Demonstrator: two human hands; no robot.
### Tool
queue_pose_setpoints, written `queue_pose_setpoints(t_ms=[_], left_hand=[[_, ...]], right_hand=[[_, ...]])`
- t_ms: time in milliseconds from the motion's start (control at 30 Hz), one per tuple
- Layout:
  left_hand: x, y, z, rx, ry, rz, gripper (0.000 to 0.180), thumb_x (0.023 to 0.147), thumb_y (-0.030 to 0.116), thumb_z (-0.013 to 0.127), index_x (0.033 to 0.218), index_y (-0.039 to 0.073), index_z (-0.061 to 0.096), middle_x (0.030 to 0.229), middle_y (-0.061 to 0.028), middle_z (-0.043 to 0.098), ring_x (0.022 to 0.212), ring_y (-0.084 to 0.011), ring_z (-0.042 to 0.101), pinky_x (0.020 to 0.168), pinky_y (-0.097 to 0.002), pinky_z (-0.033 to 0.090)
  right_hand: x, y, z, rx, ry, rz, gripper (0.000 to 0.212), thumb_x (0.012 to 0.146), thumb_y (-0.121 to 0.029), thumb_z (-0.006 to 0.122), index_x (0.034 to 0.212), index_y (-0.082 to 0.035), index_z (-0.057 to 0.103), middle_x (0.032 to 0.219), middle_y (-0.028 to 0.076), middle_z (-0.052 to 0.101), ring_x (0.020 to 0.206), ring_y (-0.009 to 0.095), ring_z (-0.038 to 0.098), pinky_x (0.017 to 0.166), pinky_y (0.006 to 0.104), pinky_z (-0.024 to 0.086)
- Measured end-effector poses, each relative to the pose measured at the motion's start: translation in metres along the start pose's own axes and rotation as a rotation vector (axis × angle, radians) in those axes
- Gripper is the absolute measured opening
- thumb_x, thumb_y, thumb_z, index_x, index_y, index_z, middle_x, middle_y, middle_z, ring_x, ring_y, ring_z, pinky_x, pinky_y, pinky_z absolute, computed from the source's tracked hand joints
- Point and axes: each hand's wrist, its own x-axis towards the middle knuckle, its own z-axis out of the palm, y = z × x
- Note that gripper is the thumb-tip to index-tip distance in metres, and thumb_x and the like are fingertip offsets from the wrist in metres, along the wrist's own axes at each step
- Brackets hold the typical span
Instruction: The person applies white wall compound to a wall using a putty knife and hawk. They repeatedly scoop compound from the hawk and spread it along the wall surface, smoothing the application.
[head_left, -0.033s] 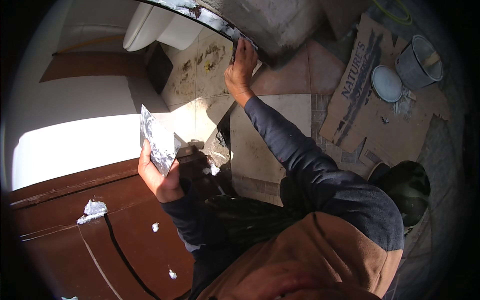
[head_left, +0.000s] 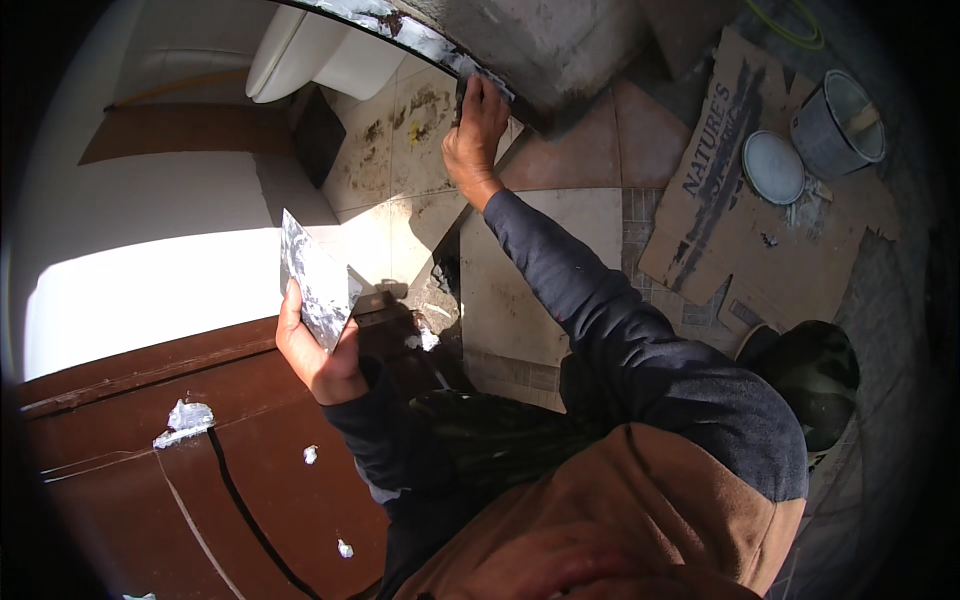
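My left hand [head_left: 325, 365] grips a thin, pointed metal plate [head_left: 318, 285] smeared with white putty, its tip upward. The plate is held above the brown door panel's edge. Far ahead, my right hand [head_left: 474, 140] is closed at the putty-streaked frame [head_left: 430, 43]. A dark flat blade [head_left: 461, 97] shows beside its fingers; the rest of that tool is hidden by the hand. The brown door panel [head_left: 270, 500] on the left carries several white putty patches, the largest one [head_left: 186, 420] near its upper part.
A grey can [head_left: 815, 135] with a stick in it and a round lid [head_left: 773, 167] stand on flattened cardboard [head_left: 690, 225] at the right. A rough concrete block [head_left: 545, 45] adjoins the frame. Beyond the opening are a white toilet [head_left: 300, 60] and a stained tile floor [head_left: 390, 140].
My right hand has shifted slightly left along the frame, with the dark blade. The left hand and its plate have stayed in place.
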Motion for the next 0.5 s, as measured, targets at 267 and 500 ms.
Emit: queue_pose_setpoints(t_ms=[267, 500], left_hand=[[0.007, -0.003, 0.003, 0.020, -0.002, -0.005, 0.027, 0.096, 0.018, 0.065, 0.117, 0.000, 0.064, 0.107, -0.0089, 0.071, 0.098, -0.0208, 0.068, 0.082, -0.0340, 0.056], [0.007, 0.000, -0.007, 0.084, -0.033, 0.007, 0.034, 0.096, 0.020, 0.064, 0.124, 0.001, 0.062, 0.117, -0.0085, 0.070, 0.107, -0.0214, 0.067, 0.092, -0.0367, 0.054]], right_hand=[[-0.028, 0.025, -0.016, -0.003, -0.104, 0.033, 0.058, 0.082, 0.009, 0.054, 0.138, 0.005, 0.044, 0.134, 0.022, 0.048, 0.121, 0.042, 0.044, 0.106, 0.0508, 0.032], [-0.031, 0.063, 0.012, -0.118, -0.175, -0.083, 0.062, 0.082, 0.004, 0.059, 0.142, 0.004, 0.039, 0.142, 0.023, 0.037, 0.131, 0.041, 0.037, 0.108, 0.0532, 0.031]])
